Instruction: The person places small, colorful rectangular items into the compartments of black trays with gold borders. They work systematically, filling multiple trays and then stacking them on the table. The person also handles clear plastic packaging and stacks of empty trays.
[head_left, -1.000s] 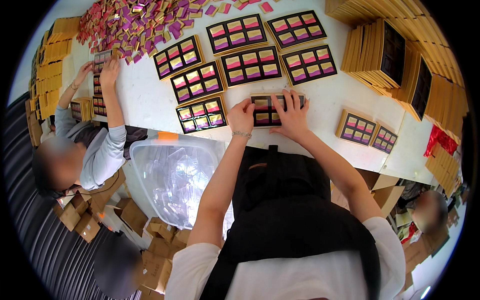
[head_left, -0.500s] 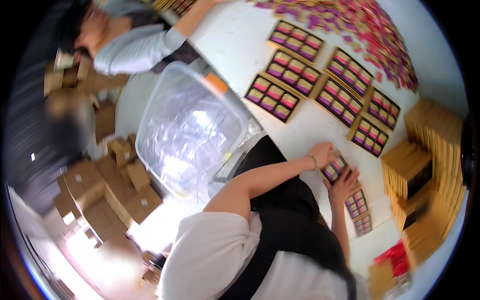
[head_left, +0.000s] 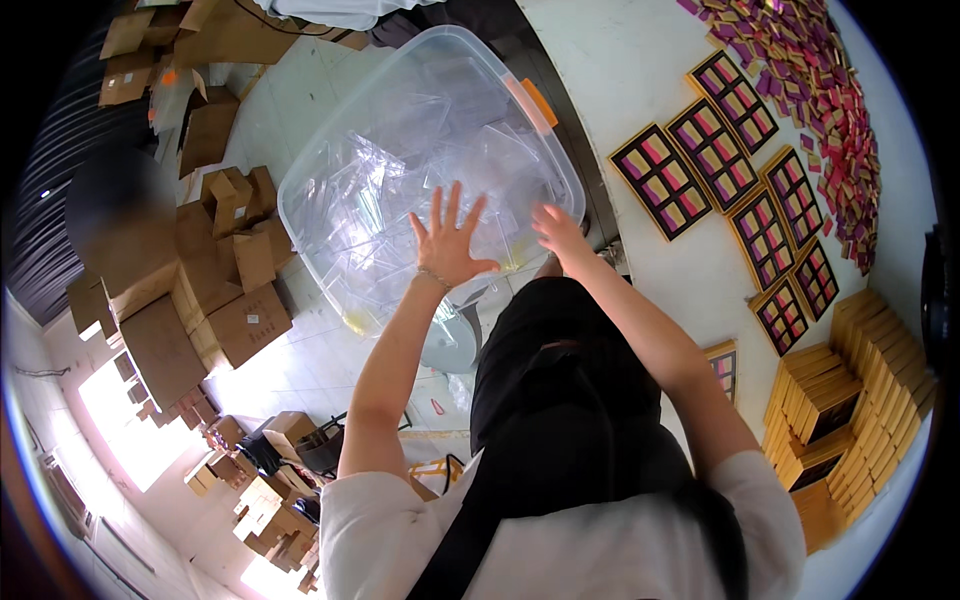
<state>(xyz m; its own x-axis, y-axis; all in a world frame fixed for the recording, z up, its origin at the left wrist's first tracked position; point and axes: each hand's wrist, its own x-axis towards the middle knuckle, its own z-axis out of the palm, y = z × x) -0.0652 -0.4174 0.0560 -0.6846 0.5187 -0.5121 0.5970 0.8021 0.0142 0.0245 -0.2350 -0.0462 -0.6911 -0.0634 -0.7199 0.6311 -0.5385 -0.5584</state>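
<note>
Pale floor (head_left: pixel 290 120) shows at ten o'clock from where the worker's black apron (head_left: pixel 540 400) fills the middle, with open cardboard boxes (head_left: pixel 245 325) jumbled at nine. At half past eleven sits a big translucent bin (head_left: pixel 465 50), an orange latch (head_left: pixel 538 102) on its table side. It holds a heap of clear plastic pieces (head_left: pixel 360 200), thin, glossy and lying every which way (the glare makes them hard to count). Over its near part hangs the left hand (head_left: pixel 450 250), fingers spread wide, nothing in them. At one o'clock the right hand (head_left: pixel 562 238) is by the bin's near right edge, fingers loosely bent and parted, holding nothing I can see; whether either hand touches plastic, I can't tell. I'd reach in lightly and pinch one piece by its edges, since slick sheets probably cling together and smudge easily.

On the white table (head_left: pixel 630 90), between two and three o'clock, lie seven gold-edged black trays (head_left: pixel 712 155), each with six compartments of pink, gold and purple packets. Loose packets (head_left: pixel 810 90) spread beyond them at two, and gold boxes (head_left: pixel 885 380) stand stacked past three.
</note>
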